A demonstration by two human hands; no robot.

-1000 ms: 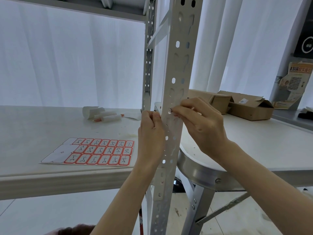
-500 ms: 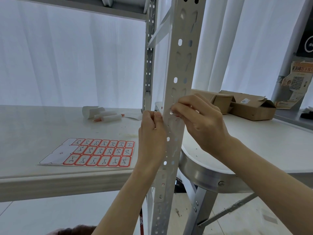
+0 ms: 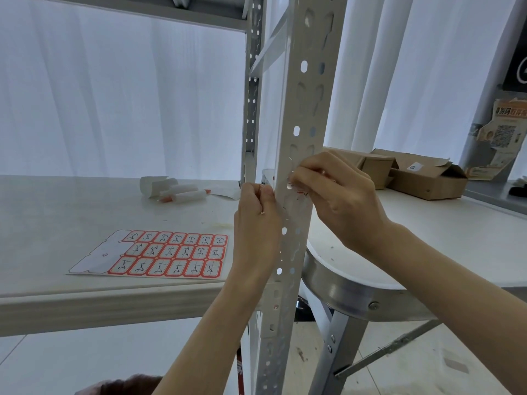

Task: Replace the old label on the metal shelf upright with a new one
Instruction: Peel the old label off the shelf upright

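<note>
A perforated grey metal upright [image 3: 306, 109] rises through the middle of the view. My left hand [image 3: 256, 220] grips its left edge at table height, fingers curled against the metal. My right hand [image 3: 336, 195] reaches from the right, fingertips pinched on a small red-and-white label [image 3: 296, 191] stuck to the upright's face; the fingers mostly hide the label. A sheet of red-bordered labels [image 3: 168, 253] lies flat on the white table [image 3: 57, 223] to the left, with a few spaces peeled bare at its left end.
Rolled white paper and a red-tipped pen [image 3: 179, 192] lie farther back on the table. An open cardboard box [image 3: 422, 178] sits on a round-edged table [image 3: 456, 238] to the right. A second upright [image 3: 252, 95] stands behind. White curtains hang at the back.
My right hand's fingertips have shifted slightly on the upright, and a bit of red label edge now shows beneath them. The left hand keeps its hold; the view has tilted a little.
</note>
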